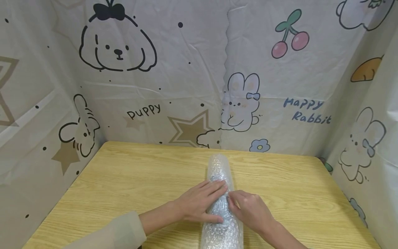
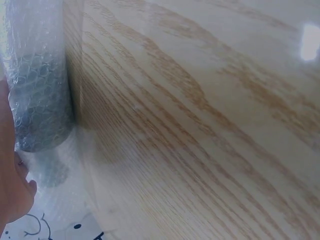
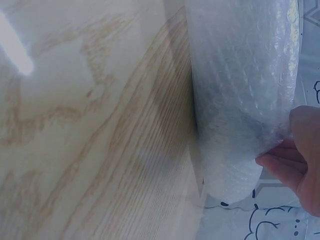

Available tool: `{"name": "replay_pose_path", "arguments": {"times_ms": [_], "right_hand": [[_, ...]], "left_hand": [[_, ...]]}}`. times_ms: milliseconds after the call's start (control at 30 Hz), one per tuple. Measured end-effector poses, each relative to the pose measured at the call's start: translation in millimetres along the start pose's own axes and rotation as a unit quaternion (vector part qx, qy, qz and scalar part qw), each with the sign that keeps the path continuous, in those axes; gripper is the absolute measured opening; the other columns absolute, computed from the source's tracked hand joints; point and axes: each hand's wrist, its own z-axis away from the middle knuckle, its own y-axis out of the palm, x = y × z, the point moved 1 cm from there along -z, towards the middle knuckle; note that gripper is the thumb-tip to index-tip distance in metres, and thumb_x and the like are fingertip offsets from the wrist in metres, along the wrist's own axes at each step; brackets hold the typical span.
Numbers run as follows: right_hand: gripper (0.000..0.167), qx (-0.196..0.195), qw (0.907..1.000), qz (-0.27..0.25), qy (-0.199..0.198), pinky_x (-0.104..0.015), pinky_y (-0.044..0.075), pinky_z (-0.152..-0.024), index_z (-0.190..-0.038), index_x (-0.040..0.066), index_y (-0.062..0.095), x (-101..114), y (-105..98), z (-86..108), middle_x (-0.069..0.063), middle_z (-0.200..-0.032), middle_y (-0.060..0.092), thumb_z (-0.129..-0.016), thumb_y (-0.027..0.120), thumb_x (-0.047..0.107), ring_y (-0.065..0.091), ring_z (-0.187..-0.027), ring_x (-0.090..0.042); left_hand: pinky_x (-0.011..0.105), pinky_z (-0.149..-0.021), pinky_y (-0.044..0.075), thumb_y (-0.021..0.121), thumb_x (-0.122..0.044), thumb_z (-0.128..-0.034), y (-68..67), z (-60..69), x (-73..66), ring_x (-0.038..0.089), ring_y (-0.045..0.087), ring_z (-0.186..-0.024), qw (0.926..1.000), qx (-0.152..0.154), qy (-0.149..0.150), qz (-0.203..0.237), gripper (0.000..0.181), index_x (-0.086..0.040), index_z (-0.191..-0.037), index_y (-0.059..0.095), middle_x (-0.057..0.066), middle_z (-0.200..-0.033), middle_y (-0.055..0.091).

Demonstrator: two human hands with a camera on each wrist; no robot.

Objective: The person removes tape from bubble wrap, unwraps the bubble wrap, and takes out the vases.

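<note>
A long roll of bubble wrap [image 1: 221, 237] lies on the wooden table, pointing away from me. Through its layers a dark cylindrical shape shows in the left wrist view, but its kind is hidden by the wrap [image 2: 42, 90]. My left hand [image 1: 202, 201] rests across the top of the roll with fingers extended and thumb spread. On the roll's right side, my right hand [image 1: 251, 210] pinches the wrap between thumb and curled fingers. The right wrist view shows these fingertips [image 3: 267, 159] against the wrap's surface.
The light wooden table [image 1: 140, 173] extends to both sides of the roll. Behind it and at the sides hang pale cloth sheets [image 1: 186, 79] printed with puppies, rabbits and stars.
</note>
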Motion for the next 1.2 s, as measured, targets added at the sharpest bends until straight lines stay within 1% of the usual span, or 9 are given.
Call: {"name": "replay_pose_path", "arguments": {"times_ms": [167, 300, 533, 767, 1000, 1200], "right_hand": [[0.016, 0.005, 0.9999, 0.002, 0.01, -0.012, 0.053, -0.054, -0.086, 0.004, 0.072, -0.3, -1.3, 0.1, -0.006, -0.081, 0.074, -0.071, 0.079, -0.001, 0.07, -0.064, -0.011], [0.016, 0.001, 0.9999, 0.004, 0.015, -0.013, 0.053, -0.054, -0.086, 0.003, 0.073, -1.0, -2.2, 1.1, -0.006, -0.08, 0.074, -0.072, 0.079, 0.0, 0.07, -0.063, -0.011], [0.016, -0.003, 0.9997, 0.01, 0.023, -0.013, 0.052, -0.053, -0.086, 0.004, 0.072, -3.4, -4.3, 4.9, -0.004, -0.079, 0.073, -0.071, 0.078, 0.0, 0.066, -0.06, -0.008], [0.017, -0.008, 0.9986, 0.03, 0.043, -0.014, 0.05, -0.051, -0.085, 0.005, 0.073, -8.8, -8.8, 11.8, -0.001, -0.075, 0.072, -0.07, 0.078, 0.0, 0.06, -0.058, -0.003], [0.015, -0.017, 0.9984, 0.039, 0.037, -0.016, 0.052, -0.05, -0.085, 0.004, 0.073, -14.4, -11.0, 19.1, -0.003, -0.075, 0.072, -0.071, 0.076, 0.003, 0.064, -0.058, -0.008], [0.017, -0.002, 0.9974, 0.055, 0.046, -0.018, 0.052, -0.051, -0.086, 0.003, 0.073, -18.1, -14.1, 26.5, -0.004, -0.076, 0.072, -0.07, 0.079, 0.002, 0.067, -0.06, -0.01]], "left_hand": [[0.043, -0.118, 0.025, 0.041, -0.071, -0.0956, -1.1, -0.2, 0.0, 0.024, 0.02, -0.149, 0.9999, 0.004, -0.001, 0.011, 0.092, -0.006, -0.159, 0.022, 0.012, -0.164, 0.02], [0.044, -0.118, 0.025, 0.041, -0.07, -0.0958, -2.6, -0.7, -1.2, 0.024, 0.019, -0.149, 0.9998, 0.01, -0.004, 0.014, 0.092, -0.006, -0.159, 0.021, 0.012, -0.164, 0.018], [0.044, -0.118, 0.025, 0.041, -0.07, -0.096, -3.3, -1.7, -1.7, 0.024, 0.02, -0.149, 0.9999, 0.013, -0.004, 0.01, 0.092, -0.006, -0.159, 0.023, 0.013, -0.164, 0.018], [0.043, -0.117, 0.027, 0.04, -0.071, -0.0955, -2.2, -1.3, -1.0, 0.023, 0.021, -0.149, 0.9999, 0.014, -0.007, -0.002, 0.092, -0.006, -0.159, 0.023, 0.012, -0.164, 0.019], [0.043, -0.117, 0.027, 0.041, -0.071, -0.0954, -3.4, -0.9, -0.6, 0.023, 0.023, -0.149, 0.9998, 0.017, -0.007, -0.001, 0.092, -0.006, -0.159, 0.023, 0.011, -0.164, 0.02], [0.042, -0.118, 0.026, 0.04, -0.071, -0.0957, -3.8, -1.0, -0.4, 0.022, 0.022, -0.149, 0.9998, 0.02, -0.007, 0.004, 0.092, -0.007, -0.159, 0.022, 0.011, -0.164, 0.02]]}}
